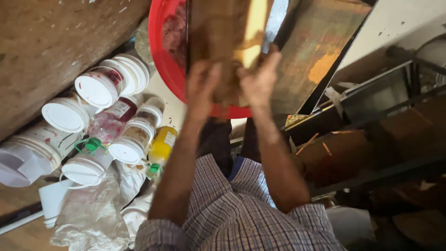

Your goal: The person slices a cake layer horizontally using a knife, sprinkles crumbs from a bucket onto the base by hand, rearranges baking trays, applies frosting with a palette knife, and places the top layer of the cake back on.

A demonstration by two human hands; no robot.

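Observation:
Both my hands reach forward over a red plastic basin [162, 60] that holds dark reddish stuff. My left hand [200, 88] and my right hand [260, 79] grip the near end of a brown flat board [218, 28] with a pale yellow strip along its right side. The board stands tilted over the basin and hides much of it. My forearms come out of checked shirt sleeves [232, 218] at the bottom of the view.
Several white-lidded plastic jars [97, 88] lie clustered at the left, with a yellow bottle [162, 146] and crumpled plastic bags [93, 214] beside them. A rough brown surface [51, 42] fills the upper left. Dark metal framing [371, 102] and brown pieces crowd the right.

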